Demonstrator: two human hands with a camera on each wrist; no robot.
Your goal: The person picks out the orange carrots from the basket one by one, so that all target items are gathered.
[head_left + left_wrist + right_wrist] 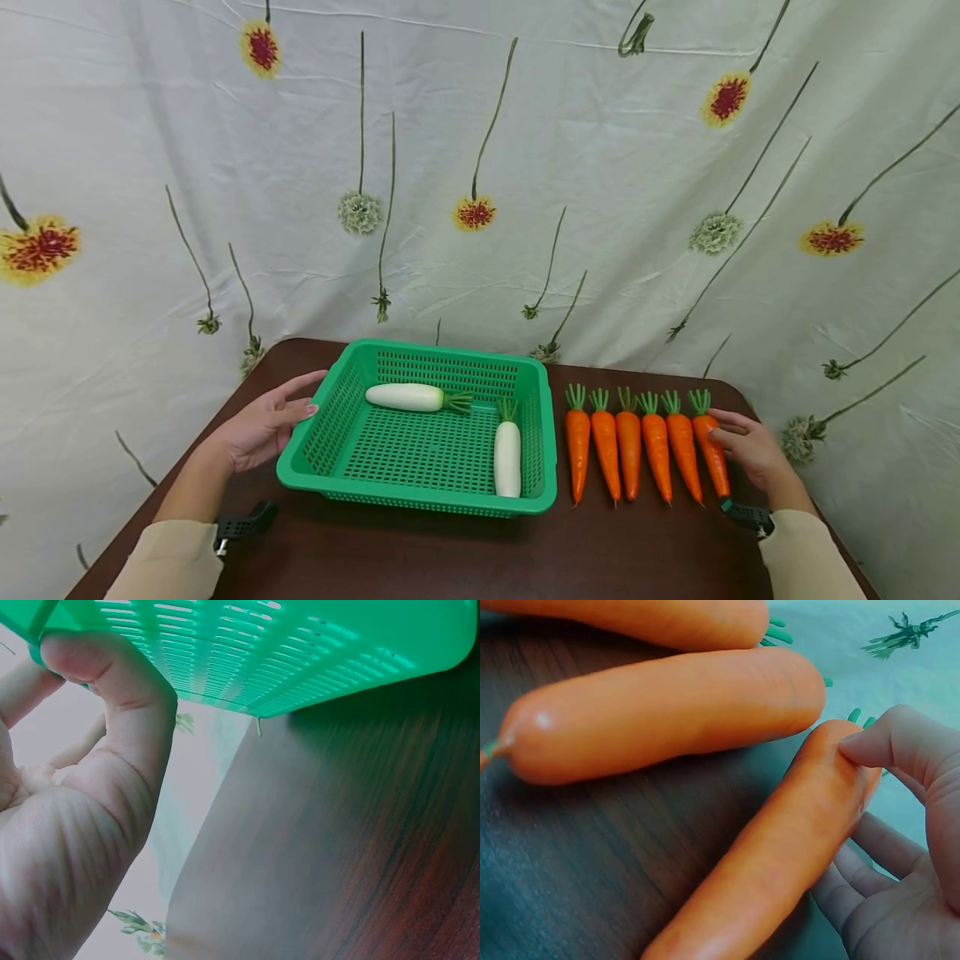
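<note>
My left hand [266,425] is at the left rim of a green plastic basket [420,493]. In the left wrist view the thumb [112,682] presses on the rim, with a finger behind it. Inside lie two white radishes with green tops: one crosswise radish [405,397] toward the back, one lengthwise radish [507,460] along the right wall. My right hand [752,450] pinches the rightmost carrot [711,454] near its green top, thumb on one side and fingers on the other. In the right wrist view that carrot [757,862] slants away from its neighbour [667,712].
Several more orange carrots [628,457] lie side by side between the basket and my right hand, tops toward the back. Everything rests on a dark brown wooden table [420,558]. A white cloth with printed flowers [450,275] hangs behind the table's far edge.
</note>
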